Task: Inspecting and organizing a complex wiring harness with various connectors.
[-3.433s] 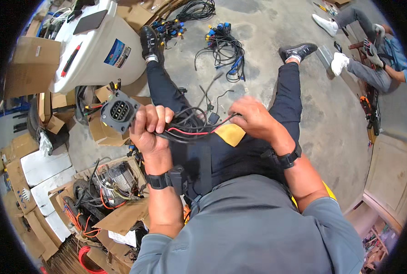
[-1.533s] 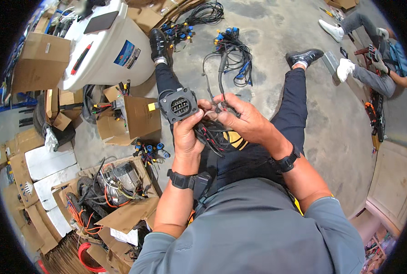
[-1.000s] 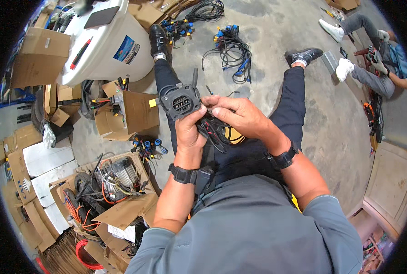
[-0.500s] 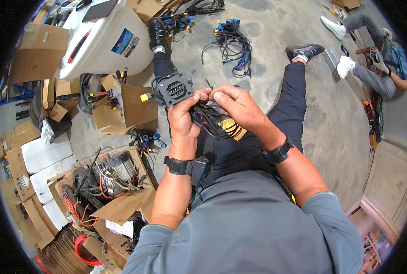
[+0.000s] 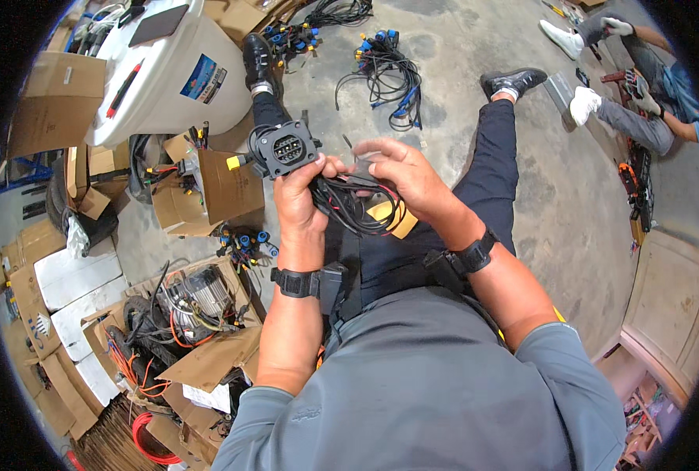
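My left hand is closed around a coiled bundle of thin black cable and the neck of a square black socket connector. The socket's face, with several metal contacts, points up above my left thumb. A yellow plug sticks out at its left side. My right hand is at the right of the coil, fingers stretched out and thumb apart, close to the upper strands. A few red wires show among the black ones. Under the coil, partly hidden, lies a flat yellow piece over my lap.
Cable bundles with blue connectors lie on the floor ahead, between my legs. At left stand a white tub, an open carton and a box holding a motor. At far right sits another person with gloved hands.
My right hand has loosened from the strands, its fingers now spread farther from my left fingers. The socket and coil have shifted slightly left in the picture, as has the whole scene.
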### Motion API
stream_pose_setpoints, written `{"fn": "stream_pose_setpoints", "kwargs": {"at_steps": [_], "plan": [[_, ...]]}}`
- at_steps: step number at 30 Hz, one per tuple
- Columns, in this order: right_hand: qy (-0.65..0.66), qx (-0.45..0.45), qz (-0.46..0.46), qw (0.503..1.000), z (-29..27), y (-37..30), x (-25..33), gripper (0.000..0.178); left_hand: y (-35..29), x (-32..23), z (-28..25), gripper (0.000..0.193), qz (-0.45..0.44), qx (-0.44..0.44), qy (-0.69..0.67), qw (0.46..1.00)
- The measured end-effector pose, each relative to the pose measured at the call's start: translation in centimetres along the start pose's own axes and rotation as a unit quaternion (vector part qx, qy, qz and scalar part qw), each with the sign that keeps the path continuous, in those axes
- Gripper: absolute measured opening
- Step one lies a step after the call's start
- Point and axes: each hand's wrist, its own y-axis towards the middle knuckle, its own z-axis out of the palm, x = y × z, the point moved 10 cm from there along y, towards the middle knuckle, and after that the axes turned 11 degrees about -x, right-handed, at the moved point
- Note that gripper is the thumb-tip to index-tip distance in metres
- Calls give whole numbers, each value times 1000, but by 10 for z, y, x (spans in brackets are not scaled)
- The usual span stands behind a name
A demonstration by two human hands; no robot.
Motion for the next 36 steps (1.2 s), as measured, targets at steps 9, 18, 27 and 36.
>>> {"fn": "stream_pose_setpoints", "kwargs": {"at_steps": [9, 18, 27, 36], "plan": [[-12, -21, 46, 999, -22, -5, -8, 35, 6, -5, -5, 4, 16, 6, -9, 1000], [-102, -14, 58, 993, -53, -13, -14, 34, 14, -2, -25, 17, -12, -44, -82, 996], [-67, -18, 28, 997, -46, -20, 1, 19, 13, -9, -19, 9, 32, 19, -39, 999], [-198, -2, -117, 973, 10, -15, 43, 14, -5, 15, 11, 13, -26, 100, -37, 994]]}}
